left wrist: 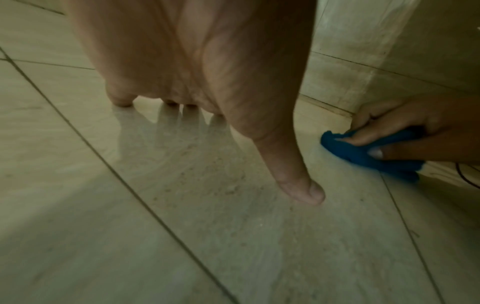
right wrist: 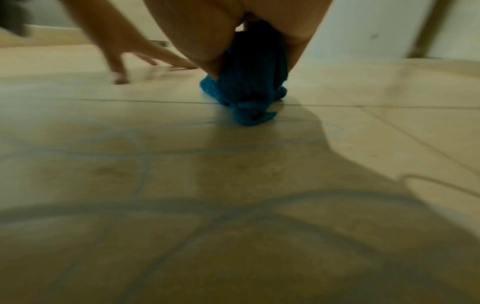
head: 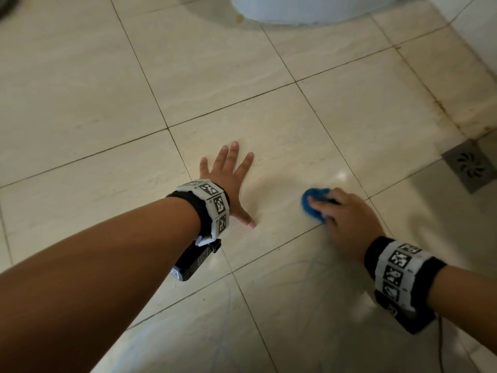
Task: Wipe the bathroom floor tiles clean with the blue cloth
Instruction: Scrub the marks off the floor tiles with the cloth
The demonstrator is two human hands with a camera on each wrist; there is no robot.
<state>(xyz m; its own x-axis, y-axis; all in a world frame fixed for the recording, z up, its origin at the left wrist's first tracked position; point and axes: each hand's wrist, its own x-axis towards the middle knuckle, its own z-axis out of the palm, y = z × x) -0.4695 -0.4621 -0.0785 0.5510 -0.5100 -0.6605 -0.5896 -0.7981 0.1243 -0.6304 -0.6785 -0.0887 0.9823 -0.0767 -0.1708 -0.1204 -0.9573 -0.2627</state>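
A bunched blue cloth (head: 313, 203) lies on the beige floor tiles (head: 269, 130), and my right hand (head: 344, 214) grips it from above and presses it down near a grout line. The left wrist view shows the cloth (left wrist: 363, 156) under those curled fingers (left wrist: 369, 137). In the right wrist view the cloth (right wrist: 249, 98) hangs from under the palm onto the floor. My left hand (head: 231, 181) lies flat on the tile to the cloth's left, fingers spread, holding nothing. Its thumb (left wrist: 298, 185) touches the floor.
A metal floor drain (head: 470, 165) sits to the right. A white rounded fixture base (head: 309, 9) stands at the far end, and a wall (head: 478, 28) runs along the right. Faint bluish curved streaks (right wrist: 182, 205) mark the tiles near me. A thin black cable (head: 441, 343) trails from the right wrist.
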